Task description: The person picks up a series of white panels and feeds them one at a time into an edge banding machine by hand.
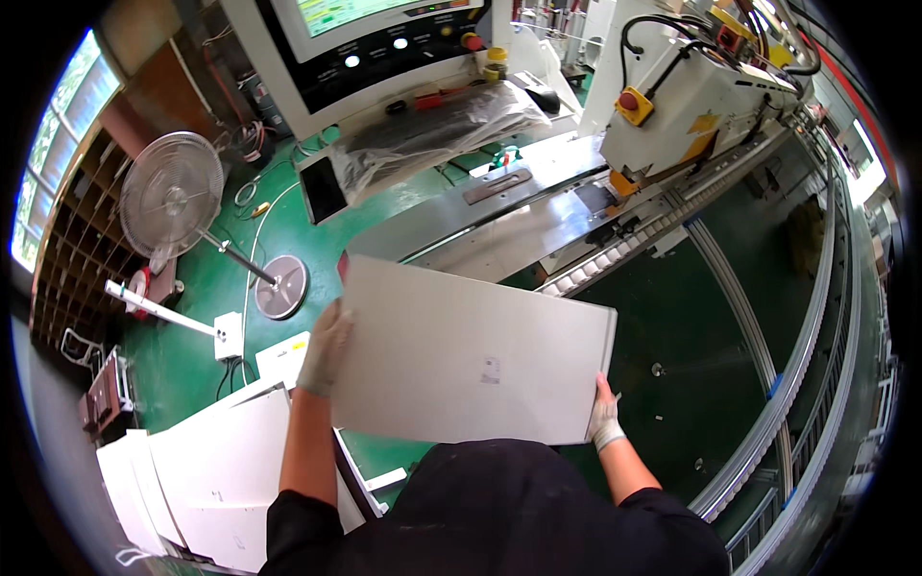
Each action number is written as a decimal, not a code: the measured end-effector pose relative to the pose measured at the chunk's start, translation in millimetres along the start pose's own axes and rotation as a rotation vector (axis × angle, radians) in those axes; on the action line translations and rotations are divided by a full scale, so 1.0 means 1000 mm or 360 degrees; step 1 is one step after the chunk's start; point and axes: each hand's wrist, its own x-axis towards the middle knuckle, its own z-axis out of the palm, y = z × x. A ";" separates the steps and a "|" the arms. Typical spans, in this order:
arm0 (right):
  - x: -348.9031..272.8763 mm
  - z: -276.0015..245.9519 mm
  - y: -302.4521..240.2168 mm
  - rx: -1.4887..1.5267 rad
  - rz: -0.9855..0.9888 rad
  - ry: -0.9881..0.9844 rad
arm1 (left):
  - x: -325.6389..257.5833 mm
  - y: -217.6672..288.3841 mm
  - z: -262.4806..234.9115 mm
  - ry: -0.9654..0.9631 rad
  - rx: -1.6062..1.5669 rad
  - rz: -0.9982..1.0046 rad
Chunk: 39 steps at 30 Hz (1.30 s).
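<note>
A white rectangular panel [461, 336] with a small printed label [491, 371] spans the space in front of my body. My left hand [327, 348], in a pale glove, grips its left edge. At the lower right edge, my right hand [604, 415] holds on, also gloved with the fingertips showing. The fingers on the panel's underside are hidden. Just beyond the panel's far edge lies the metal bed [519, 240] of a machine.
A machine head [663, 115] with a red stop button stands at far right. A roller track [615, 259] runs beneath it. A control console [375, 58] and plastic-covered keyboard [432, 134] are ahead. At left stand a fan [173, 197] and stacked white panels [226, 461].
</note>
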 end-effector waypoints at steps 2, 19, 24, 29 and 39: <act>-0.023 -0.042 0.014 0.0131 -0.0071 0.0116 | 0.036 0.007 0.049 -0.0219 0.0189 0.0087; -0.073 -0.075 -0.048 0.0560 -0.0283 0.0394 | 0.128 -0.074 0.186 -0.0367 0.1571 0.0586; -0.085 -0.049 -0.078 0.0241 -0.0230 0.0429 | 0.152 -0.080 0.202 -0.0259 0.2026 0.0659; -0.057 -0.031 -0.067 0.0519 -0.0264 0.0712 | 0.179 -0.096 0.205 -0.0146 0.2089 0.0649; -0.026 -0.023 -0.125 0.0546 -0.0348 0.0803 | 0.179 -0.086 0.210 -0.0270 0.2170 0.0463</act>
